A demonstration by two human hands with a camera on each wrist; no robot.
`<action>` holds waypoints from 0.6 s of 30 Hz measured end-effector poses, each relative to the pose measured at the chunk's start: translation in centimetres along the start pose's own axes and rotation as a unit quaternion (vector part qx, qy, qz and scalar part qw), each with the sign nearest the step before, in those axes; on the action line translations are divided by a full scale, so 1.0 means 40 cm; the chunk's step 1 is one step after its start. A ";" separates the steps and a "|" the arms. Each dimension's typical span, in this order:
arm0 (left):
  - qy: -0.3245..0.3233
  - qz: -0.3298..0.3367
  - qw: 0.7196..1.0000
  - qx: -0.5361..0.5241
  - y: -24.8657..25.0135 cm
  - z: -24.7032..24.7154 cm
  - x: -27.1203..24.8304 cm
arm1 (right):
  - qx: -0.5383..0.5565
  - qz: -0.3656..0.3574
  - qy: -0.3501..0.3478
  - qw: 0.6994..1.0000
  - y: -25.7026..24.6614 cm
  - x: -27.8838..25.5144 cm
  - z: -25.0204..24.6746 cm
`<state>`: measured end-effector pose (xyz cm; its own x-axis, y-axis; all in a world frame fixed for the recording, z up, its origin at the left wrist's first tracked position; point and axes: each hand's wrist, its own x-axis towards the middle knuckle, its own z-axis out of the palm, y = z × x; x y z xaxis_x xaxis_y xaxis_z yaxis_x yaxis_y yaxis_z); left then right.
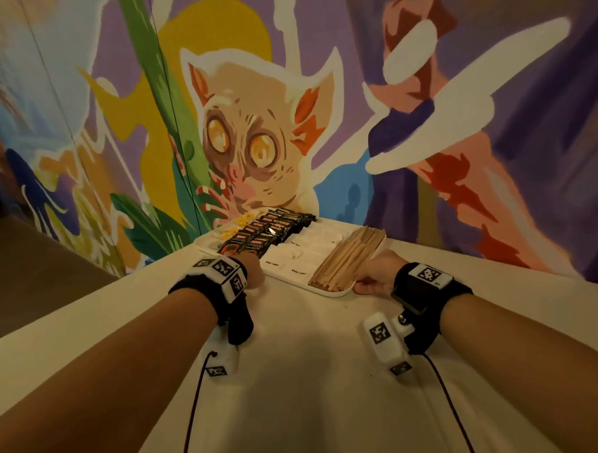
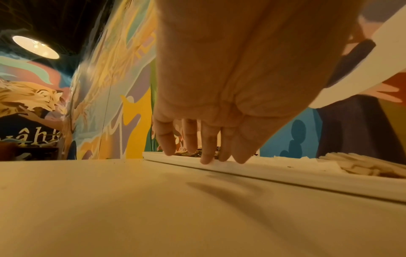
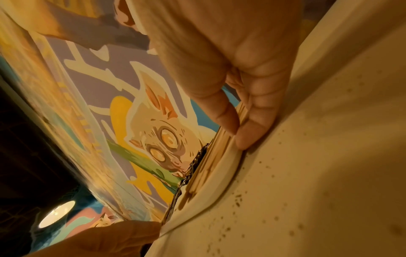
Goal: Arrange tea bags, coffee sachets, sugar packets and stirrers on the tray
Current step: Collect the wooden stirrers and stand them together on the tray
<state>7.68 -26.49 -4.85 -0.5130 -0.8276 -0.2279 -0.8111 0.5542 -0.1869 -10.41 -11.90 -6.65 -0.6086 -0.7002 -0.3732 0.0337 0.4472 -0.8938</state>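
The white tray [image 1: 331,291] lay on the table [image 1: 297,380] close to the painted wall [image 1: 455,82], and its long axis ran from far left to near right across the person. It was already full: tea bags [image 1: 234,225] at the far left, then dark coffee sachets [image 1: 273,227], white sugar packets [image 1: 302,257], and wooden stirrers [image 1: 347,262] at the near right end. Both hands were at the near edge, so the tray lay directly in front of the fingers, one hand at each end.

The left hand [image 1: 253,274] reached forward with its palm down; in the left wrist view its fingers [image 2: 206,144] were almost straight and the tips rested on the rim, not curled around it. The right hand [image 1: 375,276] held the near right corner: the thumb [image 3: 217,111] pressed on top beside the stirrers and a finger went under the rim, so it pinched the tray.

In my judgement the arranging was finished, and the next move would be to shift or straighten the tray with both hands
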 end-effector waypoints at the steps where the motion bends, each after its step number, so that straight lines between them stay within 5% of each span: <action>1: -0.009 -0.005 1.000 -0.002 -0.006 -0.005 -0.011 | -0.002 0.001 0.006 1.000 -0.004 -0.006 0.002; 9: 0.072 0.087 0.972 -0.208 0.096 -0.085 -0.202 | -0.076 -0.055 0.041 0.995 -0.034 -0.178 -0.027; 14: 0.106 0.190 0.892 -0.397 0.212 -0.098 -0.359 | -0.055 -0.103 0.070 0.991 0.010 -0.363 -0.113; 18: 0.058 0.254 0.827 -0.498 0.368 -0.094 -0.504 | 0.017 -0.118 0.108 0.987 0.114 -0.519 -0.236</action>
<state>5.01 -1.99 0.58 -0.8350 -0.5460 0.0685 -0.2822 0.5317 0.7986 -5.11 9.95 -0.63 -0.7575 -0.6458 -0.0958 -0.1044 0.2647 -0.9587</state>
